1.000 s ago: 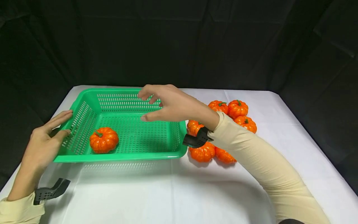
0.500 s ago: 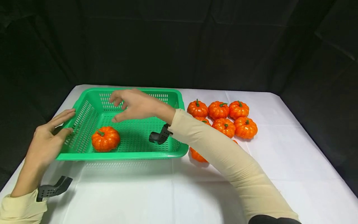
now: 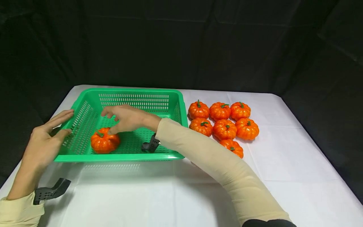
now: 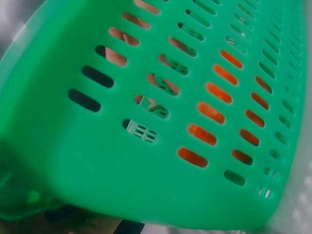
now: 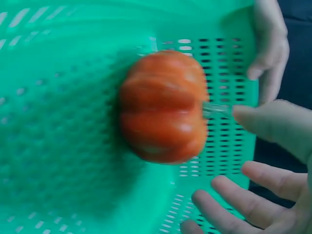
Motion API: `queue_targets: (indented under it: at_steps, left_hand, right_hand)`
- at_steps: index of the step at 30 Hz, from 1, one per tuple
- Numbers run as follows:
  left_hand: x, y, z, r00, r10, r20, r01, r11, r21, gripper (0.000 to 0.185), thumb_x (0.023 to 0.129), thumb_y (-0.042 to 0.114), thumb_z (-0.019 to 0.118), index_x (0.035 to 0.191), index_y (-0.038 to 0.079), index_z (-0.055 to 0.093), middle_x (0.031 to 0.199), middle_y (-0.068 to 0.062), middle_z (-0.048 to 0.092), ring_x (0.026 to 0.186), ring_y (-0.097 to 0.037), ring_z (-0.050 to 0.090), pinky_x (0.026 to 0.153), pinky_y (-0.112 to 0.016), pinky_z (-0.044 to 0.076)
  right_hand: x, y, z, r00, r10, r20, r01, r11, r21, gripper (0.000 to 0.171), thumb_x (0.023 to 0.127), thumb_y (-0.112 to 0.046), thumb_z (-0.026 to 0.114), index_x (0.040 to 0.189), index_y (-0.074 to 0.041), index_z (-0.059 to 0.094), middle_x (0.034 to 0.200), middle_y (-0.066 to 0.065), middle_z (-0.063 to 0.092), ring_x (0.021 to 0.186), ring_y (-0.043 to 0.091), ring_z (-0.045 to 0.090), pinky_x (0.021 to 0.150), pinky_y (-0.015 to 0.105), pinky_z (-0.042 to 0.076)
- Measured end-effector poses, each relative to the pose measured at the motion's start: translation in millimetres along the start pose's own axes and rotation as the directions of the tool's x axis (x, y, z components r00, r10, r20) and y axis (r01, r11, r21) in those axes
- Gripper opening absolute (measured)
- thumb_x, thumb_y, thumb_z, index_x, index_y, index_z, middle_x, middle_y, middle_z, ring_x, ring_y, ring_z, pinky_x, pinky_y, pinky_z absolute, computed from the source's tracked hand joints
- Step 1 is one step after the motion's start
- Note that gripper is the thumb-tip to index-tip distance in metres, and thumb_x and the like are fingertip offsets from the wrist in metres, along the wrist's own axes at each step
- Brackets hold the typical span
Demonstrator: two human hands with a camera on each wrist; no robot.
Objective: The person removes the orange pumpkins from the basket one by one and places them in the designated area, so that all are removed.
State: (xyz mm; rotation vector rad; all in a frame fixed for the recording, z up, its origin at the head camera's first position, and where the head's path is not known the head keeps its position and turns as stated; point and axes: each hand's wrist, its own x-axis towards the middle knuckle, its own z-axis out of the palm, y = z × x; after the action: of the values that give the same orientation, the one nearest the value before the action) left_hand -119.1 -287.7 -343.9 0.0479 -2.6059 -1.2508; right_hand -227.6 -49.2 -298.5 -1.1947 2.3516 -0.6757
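Observation:
A green slotted basket (image 3: 85, 157) stands on the white table with one orange pumpkin (image 3: 103, 143) in its front left corner. My right hand (image 3: 109, 121) hovers just over that pumpkin with fingers spread, the thumb close to the stem, and grips nothing. In the right wrist view the pumpkin (image 5: 163, 107) lies on the basket floor (image 5: 63, 146) with my fingers (image 5: 273, 124) beside its stem. My left hand (image 3: 66, 123) lies flat against the outside of the basket's left wall. That wall (image 4: 122, 161) fills the left wrist view, orange showing through its slots.
Several more orange pumpkins (image 3: 224, 124) sit in a cluster on the table right of the basket. My right sleeve (image 3: 204, 157) crosses the basket's front right corner. Black cloth hangs behind and beside the table.
My right hand has swept left across the basket and come down to the pumpkin inside, uncovering the cluster at the right. The left hand has stayed on the basket wall.

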Motion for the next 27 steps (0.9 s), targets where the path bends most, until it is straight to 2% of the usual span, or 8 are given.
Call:
queue_targets:
  at_steps: [5,11,14,18,23,27]
  left_hand:
    - [0.3,1.1,0.7,1.000,-0.004,-0.005,0.004,1.000,0.007,0.051,0.107,0.008,0.047,0.158,0.008,0.046,0.165,-0.007,0.036,0.152,-0.037,0.026,0.119,-0.062,0.016]
    - [-0.7,1.3,0.2,1.000,-0.012,-0.007,0.012,1.000,0.004,0.051,0.107,0.009,0.047,0.157,0.010,0.047,0.165,-0.006,0.036,0.152,-0.036,0.026,0.119,-0.062,0.015]
    - [-0.9,1.9,-0.3,1.000,-0.015,-0.006,0.015,1.000,0.008,0.051,0.107,0.008,0.047,0.157,0.009,0.046,0.165,-0.006,0.035,0.152,-0.036,0.025,0.120,-0.063,0.014]
    - [-0.7,1.9,-0.6,1.000,-0.020,-0.007,0.020,1.000,0.015,0.051,0.106,0.007,0.046,0.158,0.009,0.046,0.166,-0.006,0.035,0.152,-0.037,0.026,0.120,-0.061,0.016]
    - [-0.4,0.9,-0.6,1.000,-0.019,-0.008,0.019,1.000,0.015,0.052,0.106,0.007,0.047,0.158,0.009,0.046,0.165,-0.006,0.036,0.151,-0.036,0.028,0.120,-0.059,0.018]
    - [-0.5,0.2,-0.7,1.000,-0.024,-0.008,0.024,1.000,0.019,0.052,0.106,0.008,0.047,0.158,0.010,0.046,0.166,-0.006,0.035,0.151,-0.036,0.029,0.120,-0.059,0.019]
  right_hand:
    - [2.0,2.8,5.8,0.999,0.016,0.031,-0.016,1.000,-0.015,0.066,0.096,-0.028,0.077,0.152,-0.010,0.048,0.149,0.008,0.054,0.127,0.021,0.058,0.097,0.022,0.045]
    - [4.2,4.5,13.2,0.993,0.036,0.112,-0.032,0.999,-0.035,0.070,0.094,-0.031,0.078,0.154,-0.011,0.047,0.148,0.003,0.053,0.124,0.013,0.054,0.095,0.020,0.044]
    - [6.9,6.4,18.6,0.990,0.017,0.141,-0.011,0.999,-0.046,0.071,0.094,-0.030,0.077,0.154,-0.009,0.046,0.148,0.002,0.053,0.125,0.011,0.051,0.094,0.018,0.043]
    - [10.7,8.0,23.1,0.990,0.002,0.144,0.007,0.998,-0.064,0.073,0.094,-0.032,0.077,0.155,-0.007,0.045,0.148,0.003,0.053,0.127,0.011,0.050,0.095,0.017,0.043]
    - [12.8,8.7,25.1,0.991,0.018,0.135,-0.009,0.998,-0.065,0.073,0.094,-0.036,0.079,0.153,-0.008,0.046,0.149,0.003,0.052,0.131,0.013,0.049,0.097,0.017,0.041]
    - [12.8,8.7,25.4,0.993,0.022,0.115,-0.017,0.999,-0.041,0.070,0.091,-0.035,0.083,0.147,-0.008,0.050,0.145,0.004,0.055,0.126,0.013,0.052,0.095,0.017,0.042]
